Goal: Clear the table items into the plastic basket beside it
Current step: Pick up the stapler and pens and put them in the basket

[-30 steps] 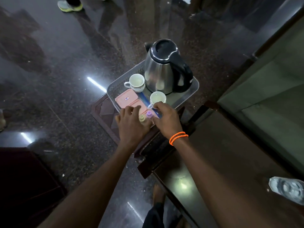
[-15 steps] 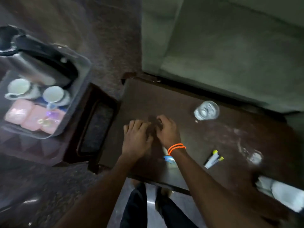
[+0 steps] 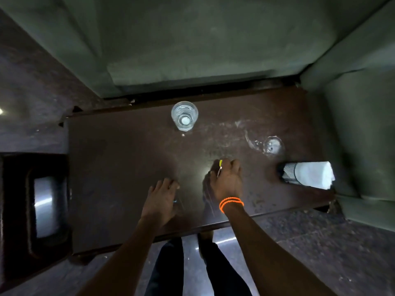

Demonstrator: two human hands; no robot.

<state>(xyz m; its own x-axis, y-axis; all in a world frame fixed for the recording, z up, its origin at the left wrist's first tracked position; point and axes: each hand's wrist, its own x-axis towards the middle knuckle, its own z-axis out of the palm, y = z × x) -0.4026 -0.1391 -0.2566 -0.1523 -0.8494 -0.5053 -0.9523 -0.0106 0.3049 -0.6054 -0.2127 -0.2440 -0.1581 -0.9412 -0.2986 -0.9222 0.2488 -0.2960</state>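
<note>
My right hand (image 3: 227, 181), with an orange band at the wrist, is curled around a thin pen with a yellow cap (image 3: 220, 166) on the dark brown table (image 3: 119, 159). My left hand (image 3: 161, 198) lies flat on the table with fingers spread, over a small blue item (image 3: 175, 201) that is mostly hidden. An upright clear glass (image 3: 184, 115) stands at the table's far edge. A second clear glass (image 3: 272, 145) sits at the right. The plastic basket is out of view.
A dark mesh holder with white tissue (image 3: 305, 174) lies at the table's right end. Green sofa cushions (image 3: 203, 39) border the far and right sides. A low dark stand with a shiny top (image 3: 46, 206) sits left of the table. My legs show below the near edge.
The view swung from the basket with the kettle and cups to the table. Both hands left the basket; the right hand moved right and closed on the yellow-capped pen.
</note>
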